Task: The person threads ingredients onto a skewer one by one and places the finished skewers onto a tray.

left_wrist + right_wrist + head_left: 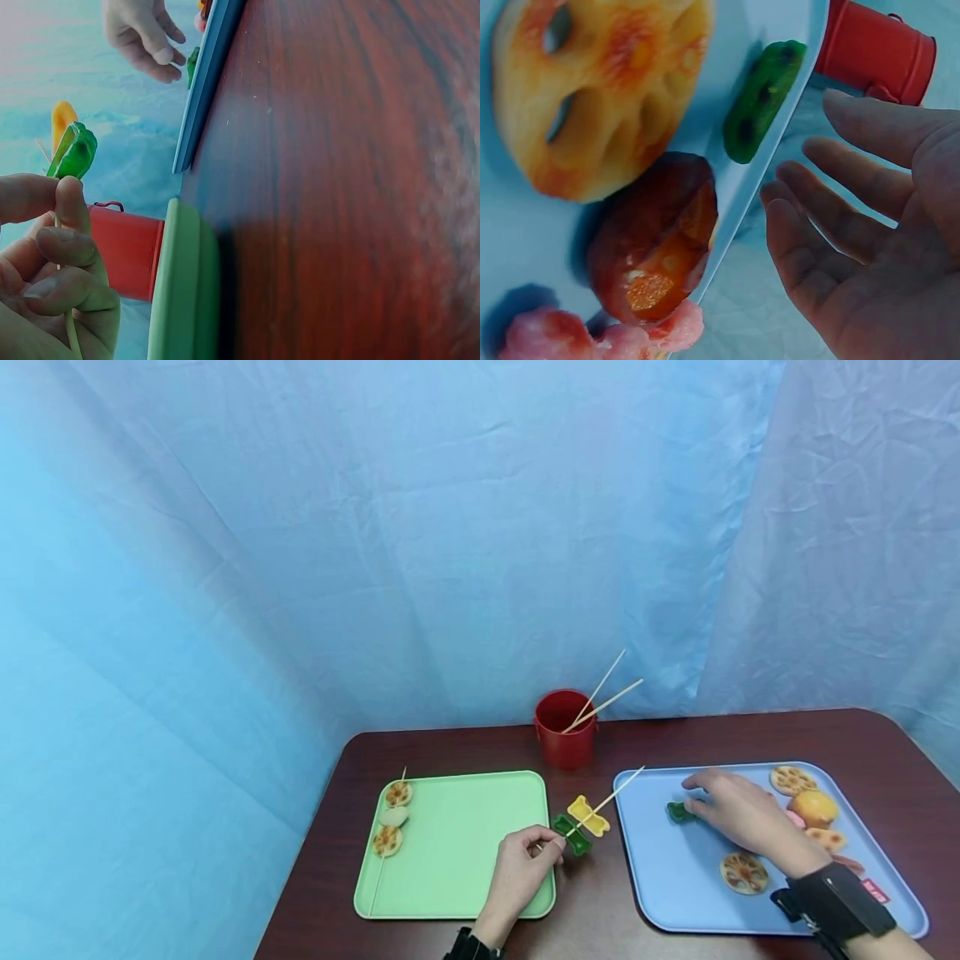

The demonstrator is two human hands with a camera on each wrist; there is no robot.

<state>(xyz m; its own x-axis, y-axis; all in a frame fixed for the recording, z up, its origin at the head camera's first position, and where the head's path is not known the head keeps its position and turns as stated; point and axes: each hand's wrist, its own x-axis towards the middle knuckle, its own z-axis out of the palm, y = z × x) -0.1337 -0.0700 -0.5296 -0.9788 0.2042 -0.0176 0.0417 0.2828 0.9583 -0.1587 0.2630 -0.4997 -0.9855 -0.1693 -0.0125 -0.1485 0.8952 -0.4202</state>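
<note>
My left hand (525,868) pinches a wooden skewer (622,786) over the right edge of the green tray. Threaded on it are a green pepper-like piece (573,837), just beyond the fingertips, and a yellow piece (589,816) farther up. Over the blue tray is my right hand (738,814), its thumb and fingers spread and holding nothing. Closest to those fingers lies another green piece (678,812); the right wrist view shows a gap between them and this green piece (765,101). A toy lotus root slice (744,872) lies nearer the front of that tray.
On the green tray (465,802), a finished-looking skewer of lotus slices (387,841) and a pale piece lies at left. A red bucket (567,747) behind holds wooden skewers. Along the right side of the blue tray (652,902) sit several toy foods, including a yellow rounded one (813,808).
</note>
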